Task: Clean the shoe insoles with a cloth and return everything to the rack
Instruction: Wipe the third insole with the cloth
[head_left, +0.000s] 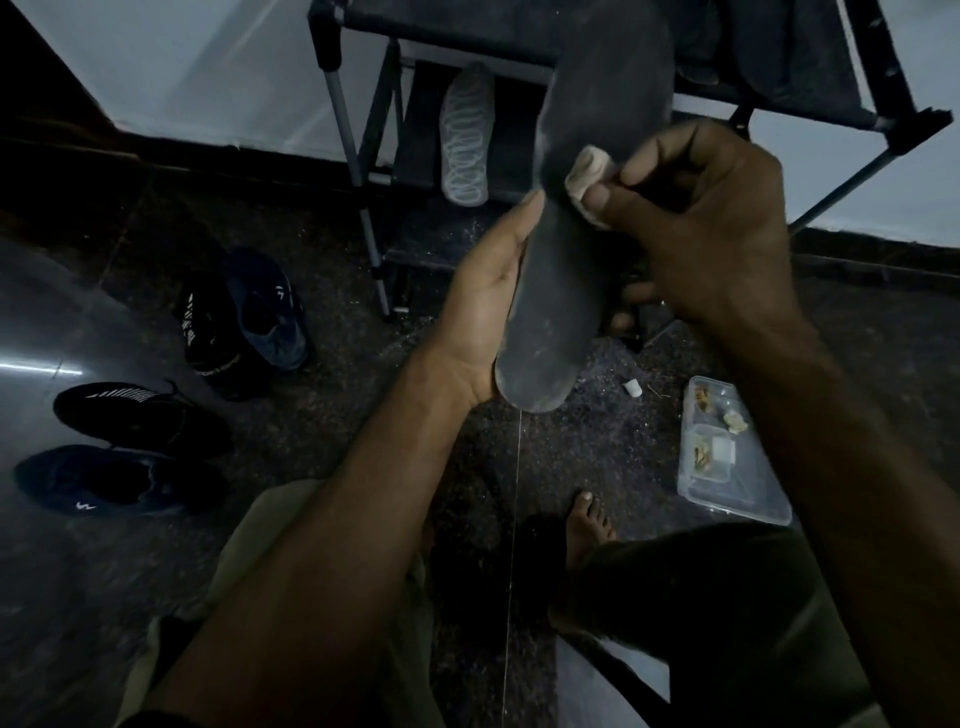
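A long dark grey insole (582, 218) stands nearly upright in front of me. My left hand (488, 306) holds its lower half from the left, thumb along the edge and fingers behind it. My right hand (711, 218) pinches a small bunched beige cloth (587, 182) against the insole's middle right side. A light patterned insole (466, 135) leans on the lower shelf of the black shoe rack (332, 47). More dark insoles (753, 52) lie on the rack's top shelf.
Several dark shoes sit on the floor at left, one pair (244, 317) near the rack and another (124, 447) closer to me. A clear plastic box (727, 452) with small items lies on the floor at right. My bare foot (587, 525) is below.
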